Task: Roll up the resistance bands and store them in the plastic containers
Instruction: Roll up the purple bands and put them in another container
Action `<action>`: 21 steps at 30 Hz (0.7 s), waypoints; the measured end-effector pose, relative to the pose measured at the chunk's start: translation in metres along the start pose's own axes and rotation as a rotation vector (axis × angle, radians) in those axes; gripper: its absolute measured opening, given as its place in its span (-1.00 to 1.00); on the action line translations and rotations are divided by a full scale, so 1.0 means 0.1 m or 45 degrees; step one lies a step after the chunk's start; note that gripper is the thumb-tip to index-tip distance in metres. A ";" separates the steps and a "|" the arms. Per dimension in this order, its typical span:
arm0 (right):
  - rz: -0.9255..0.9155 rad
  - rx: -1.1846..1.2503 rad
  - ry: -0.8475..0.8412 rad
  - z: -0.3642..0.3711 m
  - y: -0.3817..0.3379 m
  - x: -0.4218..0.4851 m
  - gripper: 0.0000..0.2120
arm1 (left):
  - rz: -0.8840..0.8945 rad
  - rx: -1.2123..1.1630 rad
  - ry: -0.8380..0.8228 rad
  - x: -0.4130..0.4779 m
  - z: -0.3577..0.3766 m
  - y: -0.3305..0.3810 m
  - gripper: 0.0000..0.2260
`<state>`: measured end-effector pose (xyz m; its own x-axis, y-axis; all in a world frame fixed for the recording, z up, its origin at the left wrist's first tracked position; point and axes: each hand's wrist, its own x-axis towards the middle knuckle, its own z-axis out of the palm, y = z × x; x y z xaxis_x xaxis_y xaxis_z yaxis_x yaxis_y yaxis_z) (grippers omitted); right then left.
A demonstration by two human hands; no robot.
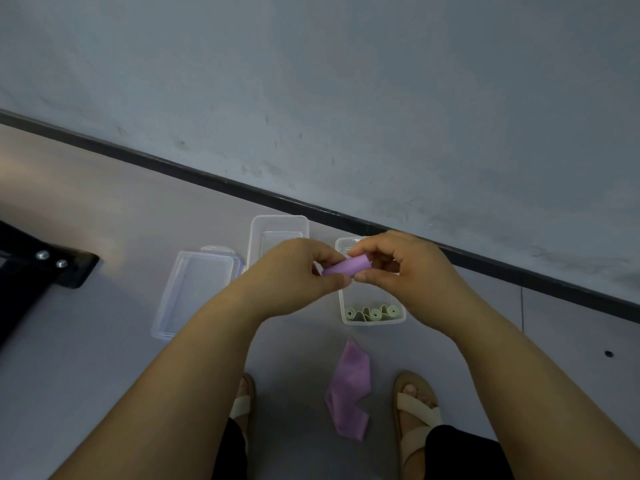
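At the far left a black bracket (52, 268) with two silver bolts lies on the grey floor (104, 209). Right of it is a clear plastic piece with a latch tab (197, 292), lying flat; whether it is a lid or a shallow container I cannot tell. Just beyond and to its right stands an empty clear container (278, 230), its near end hidden behind the left hand (294, 275). That hand has its thumb and curled fingers pinching the left end of a rolled purple resistance band (346, 266), which is held in the air above the containers. The right hand (408, 271) grips the roll's other end, fingers curled over the top and thumb underneath. Below the two hands sits a second clear container (346, 306), and at its near end several rolled green bands (372, 313) stand on end, side by side, touching. Nearer the person, a loose purple band (349, 389) lies crumpled on the floor between two feet in beige sandals, the left (242, 403) partly hidden by the forearm, the right (415, 410) in full view. A dark baseboard (485, 261) runs diagonally behind the containers under a grey wall (381, 98).
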<state>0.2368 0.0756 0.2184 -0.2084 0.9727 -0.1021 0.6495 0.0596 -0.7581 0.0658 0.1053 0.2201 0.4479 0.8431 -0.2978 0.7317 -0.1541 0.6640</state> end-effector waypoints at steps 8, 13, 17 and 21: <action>0.144 0.280 0.018 -0.02 -0.03 0.01 -0.74 | -0.002 0.063 0.102 0.00 -0.02 -0.01 -0.73; 0.167 0.358 0.000 0.02 -0.04 0.04 -0.79 | -0.025 -0.056 0.101 -0.03 -0.05 -0.07 -0.78; 0.137 0.288 0.012 0.18 -0.06 0.11 -0.79 | -0.059 -0.063 0.116 -0.07 -0.07 -0.22 -0.77; 0.131 0.179 -0.051 0.44 -0.09 0.20 -0.77 | -0.170 -0.117 0.063 -0.17 -0.05 -0.44 -0.76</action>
<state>0.1948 0.0842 0.1946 -0.1765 0.9622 -0.2074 0.5605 -0.0749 -0.8247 0.0238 0.1003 0.1990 0.3226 0.8775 -0.3549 0.7320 0.0064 0.6813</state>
